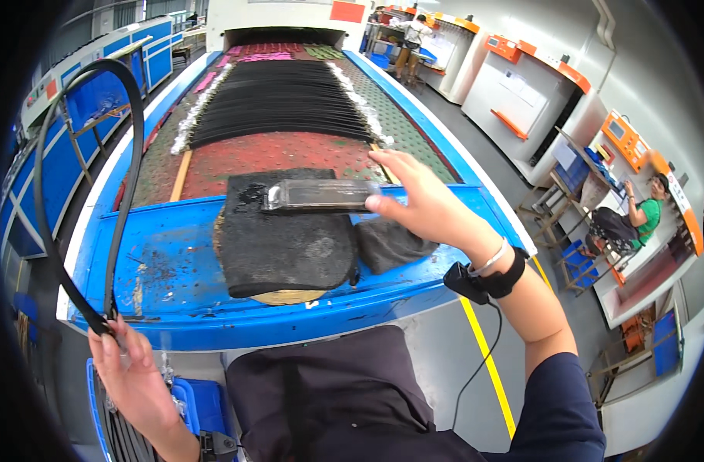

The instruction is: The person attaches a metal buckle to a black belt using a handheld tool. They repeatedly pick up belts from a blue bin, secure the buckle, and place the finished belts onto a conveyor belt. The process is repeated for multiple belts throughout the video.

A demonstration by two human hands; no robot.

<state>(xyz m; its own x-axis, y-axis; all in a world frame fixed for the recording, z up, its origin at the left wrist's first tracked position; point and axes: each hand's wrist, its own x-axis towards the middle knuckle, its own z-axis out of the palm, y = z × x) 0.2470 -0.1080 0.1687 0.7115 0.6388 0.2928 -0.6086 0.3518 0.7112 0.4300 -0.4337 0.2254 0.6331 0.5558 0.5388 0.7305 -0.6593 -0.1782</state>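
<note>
My left hand (pixel 132 369), at the lower left, is closed on the two ends of a long black rubber-like strip (pixel 140 138). The strip arches up in a tall loop above the hand. My right hand (pixel 429 204) is open, its fingers and thumb apart, at the right end of a long clear-sided rectangular block (pixel 321 195). Whether the thumb touches that end I cannot tell. Beneath the block is a dark cloth-covered pad (pixel 290 250), with a crumpled dark cloth (pixel 394 245) to its right. Many similar black strips (pixel 279 100) lie side by side farther back, their ends in white wrapping.
The strips lie across a worn red and green belt (pixel 283 158) inside a blue frame (pixel 175 327), leading into a white machine's opening (pixel 283 37). A blue bin (pixel 202 404) holding more strips stands lower left. A seated co-worker (pixel 648 208) is at the right.
</note>
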